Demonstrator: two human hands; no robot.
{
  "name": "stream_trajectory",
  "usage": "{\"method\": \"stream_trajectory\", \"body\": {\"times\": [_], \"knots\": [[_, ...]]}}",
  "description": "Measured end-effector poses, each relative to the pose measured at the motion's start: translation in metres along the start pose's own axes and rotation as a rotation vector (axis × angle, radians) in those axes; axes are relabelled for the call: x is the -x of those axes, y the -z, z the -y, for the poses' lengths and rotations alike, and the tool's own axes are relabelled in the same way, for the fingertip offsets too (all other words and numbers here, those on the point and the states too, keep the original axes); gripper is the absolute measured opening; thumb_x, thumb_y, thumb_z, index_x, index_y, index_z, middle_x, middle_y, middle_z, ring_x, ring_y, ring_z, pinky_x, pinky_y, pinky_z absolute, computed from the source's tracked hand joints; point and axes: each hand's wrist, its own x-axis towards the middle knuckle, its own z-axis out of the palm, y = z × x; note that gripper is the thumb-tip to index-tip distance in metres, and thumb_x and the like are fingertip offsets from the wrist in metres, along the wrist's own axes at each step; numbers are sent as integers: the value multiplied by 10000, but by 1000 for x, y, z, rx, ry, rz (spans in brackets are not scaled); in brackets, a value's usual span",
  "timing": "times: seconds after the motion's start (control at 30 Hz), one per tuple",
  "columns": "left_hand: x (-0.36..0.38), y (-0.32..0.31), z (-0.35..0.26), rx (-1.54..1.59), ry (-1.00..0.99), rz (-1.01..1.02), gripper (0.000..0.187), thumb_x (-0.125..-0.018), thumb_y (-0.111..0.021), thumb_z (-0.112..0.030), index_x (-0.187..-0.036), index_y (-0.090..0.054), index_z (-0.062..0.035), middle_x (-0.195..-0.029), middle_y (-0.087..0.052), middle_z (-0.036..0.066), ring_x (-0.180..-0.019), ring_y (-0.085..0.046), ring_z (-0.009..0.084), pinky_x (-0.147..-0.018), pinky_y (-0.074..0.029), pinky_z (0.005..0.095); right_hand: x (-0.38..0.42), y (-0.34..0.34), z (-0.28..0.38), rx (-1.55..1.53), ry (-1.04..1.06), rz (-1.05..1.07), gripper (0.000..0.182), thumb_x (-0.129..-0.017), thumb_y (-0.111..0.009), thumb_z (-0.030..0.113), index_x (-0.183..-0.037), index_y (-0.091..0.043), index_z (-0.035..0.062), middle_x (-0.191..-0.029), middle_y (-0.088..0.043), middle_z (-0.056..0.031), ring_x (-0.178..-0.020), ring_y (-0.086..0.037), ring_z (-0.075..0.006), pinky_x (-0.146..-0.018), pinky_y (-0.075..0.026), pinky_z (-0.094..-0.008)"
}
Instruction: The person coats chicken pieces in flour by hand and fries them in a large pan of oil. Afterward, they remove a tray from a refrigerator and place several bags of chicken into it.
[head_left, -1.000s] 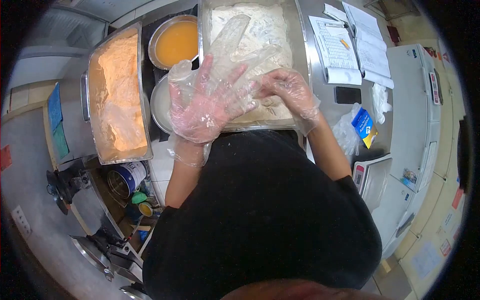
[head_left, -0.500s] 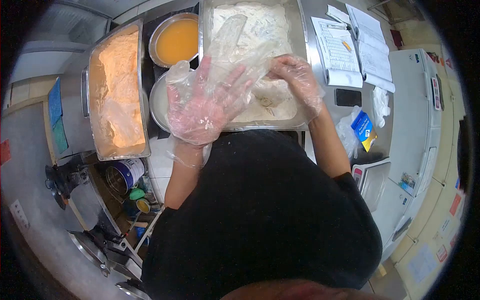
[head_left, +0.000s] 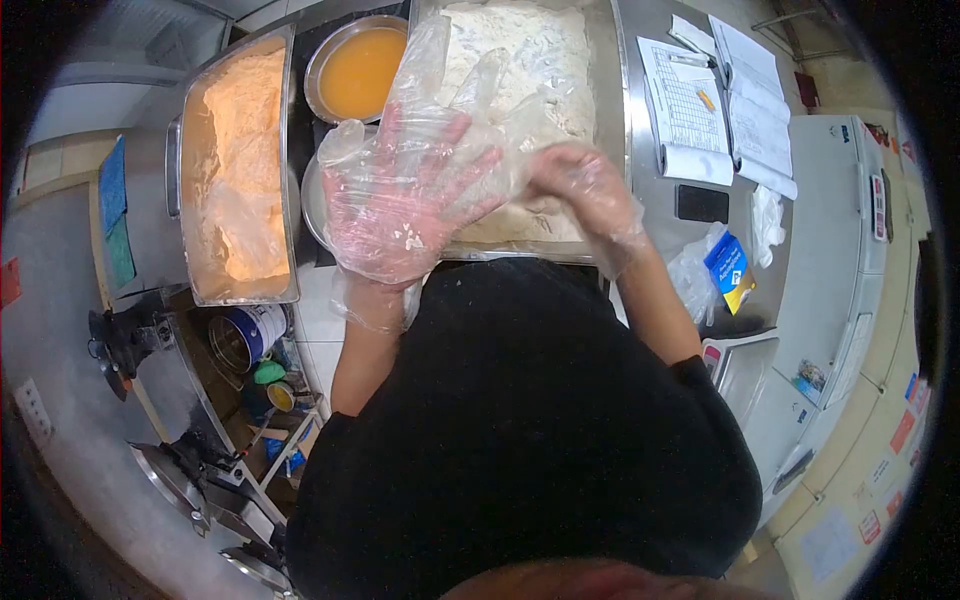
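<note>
My left hand is open, its fingers spread inside a loose clear plastic glove whose tips reach well past the fingers. White flour-like flecks stick to its palm. My right hand, gloved too, has its fingers pinched on the edge of the left glove's plastic; the exact grip is partly hidden. Both hands are above a metal tray of white flour-like powder. Left of it stands a bowl of orange liquid. Another metal bowl is mostly covered by my left hand.
A deep metal pan of orange, batter-like food stands on the left. To the right lie open notebooks, a phone, a blue-and-yellow packet and a scale. A paint-style bucket sits below at left.
My right hand has turned and dropped slightly, its fingers curled closer together on the plastic. The left hand stays spread, and the whole view has shifted a little.
</note>
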Motion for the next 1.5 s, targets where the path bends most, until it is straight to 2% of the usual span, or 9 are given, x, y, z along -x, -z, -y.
{"method": "stream_trajectory", "body": {"times": [0.1,0.27,0.67,0.73,0.8,0.97,1.07,1.27,1.5], "knots": [[-4,-6,8,-110,-70,-98,789,-934,-324,-766,-1614,-135,-415,-1686,16,211,-1500,2,569,-1140,-56,797,-15,16,6,-103,166,-325,327,-960,-700,293,-1103,-684,-1,-1027,-713,-121,-905,-672,-194,-871,-554,-332],[-12,6,15,-54,49,-48,796,-957,-267,-763,-1627,-120,-360,-1682,-22,225,-1517,-74,519,-1190,-58,723,-29,7,-13,-190,39,-177,577,-982,-588,516,-1162,-677,-25,-1225,-639,-187,-977,-643,-225,-877,-539,-345],[44,29,20,-152,-98,-444,724,-1043,-364,-576,-1624,-187,-181,-1649,-186,243,-1506,-224,457,-1224,-193,611,-166,140,19,925,291,-582,549,-911,-698,530,-1081,-762,11,-886,-747,-112,-825,-687,-208,-781,-526,-320],[53,25,21,-143,-178,-482,718,-1045,-357,-579,-1621,-196,-182,-1644,-201,240,-1500,-238,460,-1220,-210,610,-173,137,29,1548,-6,-446,697,-889,-652,649,-1189,-718,23,-869,-749,-174,-896,-727,-307,-840,-547,-380],[55,20,20,-297,-178,-555,736,-1044,-354,-590,-1612,-215,-144,-1639,-224,227,-1492,-260,453,-1209,-237,608,-147,118,41,1589,275,-538,841,-878,-565,752,-1364,-613,68,-889,-751,-179,-914,-723,-385,-872,-552,-435],[48,37,18,-632,-88,-497,780,-1033,-368,-603,-1610,-207,-103,-1653,-181,231,-1484,-293,422,-1207,-234,615,-101,80,38,545,167,-153,572,-947,-704,418,-1406,-574,103,-1159,-724,-149,-1051,-703,-262,-864,-569,-416],[22,37,22,-642,-82,-344,820,-1014,-345,-662,-1617,-203,-126,-1666,-191,177,-1509,-250,364,-1208,-206,584,-52,10,13,104,416,-128,410,-926,-742,293,-1273,-658,91,-1007,-748,-84,-916,-693,-212,-803,-576,-375],[-35,47,12,-290,31,-160,842,-925,-356,-796,-1625,-176,-362,-1700,-130,101,-1559,-73,309,-1220,-41,576,56,-107,-11,985,759,-306,501,-760,-861,400,-1081,-721,43,-1026,-728,-185,-949,-706,-332,-870,-545,-435],[-29,51,87,-256,364,-106,881,-838,-438,-866,-1558,-325,-372,-1683,-174,101,-1532,-120,322,-1204,-19,624,109,-155,-115,826,768,-857,326,-804,-725,-5,-1125,-703,42,-997,-716,-136,-903,-690,-327,-789,-550,-414]]}}
